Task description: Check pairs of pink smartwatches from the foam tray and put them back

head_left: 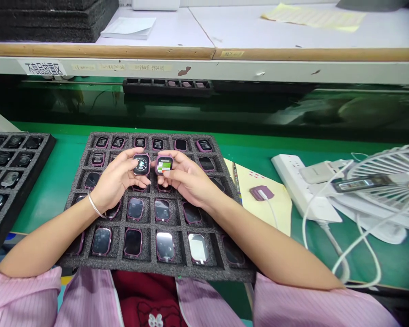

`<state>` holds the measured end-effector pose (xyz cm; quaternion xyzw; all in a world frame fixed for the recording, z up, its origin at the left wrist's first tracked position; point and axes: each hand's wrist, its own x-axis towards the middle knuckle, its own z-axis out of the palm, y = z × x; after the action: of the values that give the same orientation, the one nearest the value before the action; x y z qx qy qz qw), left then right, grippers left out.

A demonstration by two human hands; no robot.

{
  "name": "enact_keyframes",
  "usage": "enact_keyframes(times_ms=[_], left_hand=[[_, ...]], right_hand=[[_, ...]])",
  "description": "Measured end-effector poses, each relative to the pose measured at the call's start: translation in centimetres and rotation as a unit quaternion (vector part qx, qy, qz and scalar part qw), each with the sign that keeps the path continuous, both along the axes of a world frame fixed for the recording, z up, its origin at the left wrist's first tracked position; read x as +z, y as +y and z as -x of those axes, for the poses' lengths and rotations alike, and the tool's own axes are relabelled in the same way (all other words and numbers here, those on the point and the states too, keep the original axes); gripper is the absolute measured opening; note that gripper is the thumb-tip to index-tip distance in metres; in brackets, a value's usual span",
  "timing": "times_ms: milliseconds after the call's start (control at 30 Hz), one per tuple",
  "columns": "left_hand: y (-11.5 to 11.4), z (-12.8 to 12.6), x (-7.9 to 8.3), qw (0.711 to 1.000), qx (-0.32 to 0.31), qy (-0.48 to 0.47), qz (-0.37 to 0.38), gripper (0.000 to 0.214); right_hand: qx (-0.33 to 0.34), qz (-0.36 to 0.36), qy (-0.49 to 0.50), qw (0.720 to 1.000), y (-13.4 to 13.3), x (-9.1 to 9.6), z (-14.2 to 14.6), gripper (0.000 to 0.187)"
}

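My left hand (117, 179) is closed round a purple smartwatch body (142, 164) whose screen shows a round dial. My right hand (186, 177) grips a second purple watch body (164, 165) with a lit green and white screen. Both watches are held side by side above a black foam tray (88, 261) with several pockets, most holding purple watch bodies with dark screens. A bracelet sits on my left wrist.
A second foam tray (37, 156) of watches lies at the left. To the right are a yellow paper with a purple charger puck (261, 193), a white power strip (291, 175), cables and a white fan (391, 181). A raised shelf (204, 54) runs behind.
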<state>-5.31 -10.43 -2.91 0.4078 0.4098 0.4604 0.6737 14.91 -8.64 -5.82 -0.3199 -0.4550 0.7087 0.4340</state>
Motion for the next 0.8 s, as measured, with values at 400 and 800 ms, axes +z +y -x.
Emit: enact_keyframes(times_ms=[400,800], left_hand=[[-0.18,-0.04,-0.17,0.998,0.017,0.042,-0.040,0.044],[-0.18,-0.13,-0.31,0.997,0.001,0.064,-0.052,0.045]], right_hand=[[0.004,-0.013,0.020,1.000,-0.04,0.17,0.05,0.057],[0.020,-0.017,0.028,0.999,-0.03,0.16,-0.04,0.051]])
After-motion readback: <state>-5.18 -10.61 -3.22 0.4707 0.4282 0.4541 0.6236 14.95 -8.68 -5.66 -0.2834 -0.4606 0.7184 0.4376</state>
